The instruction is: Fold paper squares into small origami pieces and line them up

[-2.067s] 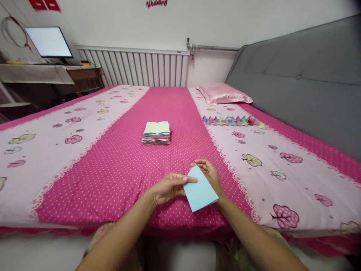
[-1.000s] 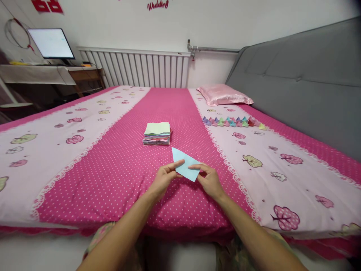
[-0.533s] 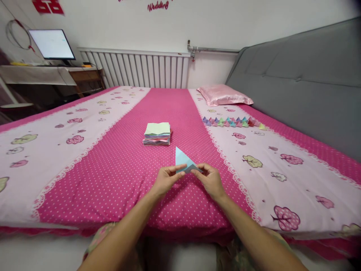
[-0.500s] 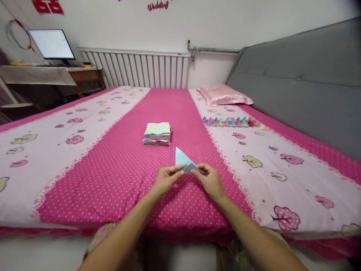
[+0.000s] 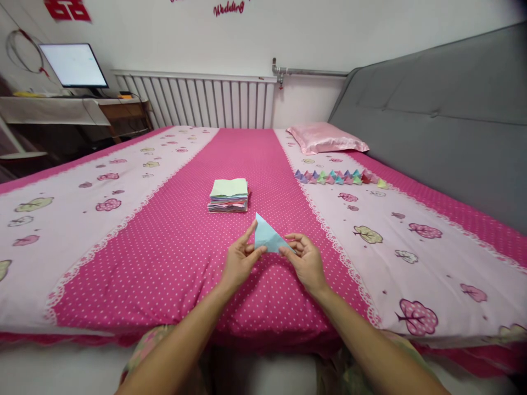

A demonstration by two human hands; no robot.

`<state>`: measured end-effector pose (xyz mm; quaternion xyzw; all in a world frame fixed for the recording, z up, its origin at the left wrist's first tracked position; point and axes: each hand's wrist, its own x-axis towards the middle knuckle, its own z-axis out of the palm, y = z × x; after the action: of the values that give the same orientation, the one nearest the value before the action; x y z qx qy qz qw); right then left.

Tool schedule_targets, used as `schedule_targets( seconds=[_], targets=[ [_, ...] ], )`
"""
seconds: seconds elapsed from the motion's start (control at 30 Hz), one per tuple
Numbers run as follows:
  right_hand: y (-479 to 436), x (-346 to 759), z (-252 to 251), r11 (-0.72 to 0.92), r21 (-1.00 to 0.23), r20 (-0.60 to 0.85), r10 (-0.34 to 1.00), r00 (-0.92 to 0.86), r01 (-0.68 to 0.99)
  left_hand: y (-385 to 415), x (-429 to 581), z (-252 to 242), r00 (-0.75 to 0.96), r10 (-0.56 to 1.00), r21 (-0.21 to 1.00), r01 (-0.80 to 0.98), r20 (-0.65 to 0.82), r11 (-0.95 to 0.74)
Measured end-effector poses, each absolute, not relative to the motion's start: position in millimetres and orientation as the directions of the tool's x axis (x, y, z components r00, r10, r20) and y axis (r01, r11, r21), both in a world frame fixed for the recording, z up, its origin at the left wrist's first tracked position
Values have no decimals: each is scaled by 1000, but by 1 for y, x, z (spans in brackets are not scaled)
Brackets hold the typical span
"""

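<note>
A light blue sheet of folded paper (image 5: 267, 237), triangular in outline, is held above the front of the bed between both hands. My left hand (image 5: 241, 258) pinches its lower left corner with the thumb in front, while the index finger reaches up along the left edge near the top point. On the other side, my right hand (image 5: 304, 260) grips the lower right corner between thumb and fingers. Beyond the hands lies a stack of paper sheets (image 5: 229, 196), pale green on top with several colours below.
A row of small folded paper pieces (image 5: 337, 178) in many colours lies on the right of the bedspread (image 5: 193, 263). Behind it is a pink pillow (image 5: 327, 137) beside the grey headboard (image 5: 436, 120). A radiator (image 5: 201, 101) and a desk with a monitor (image 5: 74, 65) stand further back.
The small flap that stood folded up at the paper's lower edge no longer shows in front. My left index finger has moved up to the paper's left edge.
</note>
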<state>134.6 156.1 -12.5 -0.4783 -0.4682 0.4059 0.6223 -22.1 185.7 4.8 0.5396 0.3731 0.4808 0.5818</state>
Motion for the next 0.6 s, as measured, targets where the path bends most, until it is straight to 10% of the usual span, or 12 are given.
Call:
schedule_targets(
  seconds=[0.6],
  targets=[
    [157, 136, -14, 196, -979, 190, 977, 101, -55, 193, -21, -6, 184, 983, 994, -112, 9, 12]
  ],
)
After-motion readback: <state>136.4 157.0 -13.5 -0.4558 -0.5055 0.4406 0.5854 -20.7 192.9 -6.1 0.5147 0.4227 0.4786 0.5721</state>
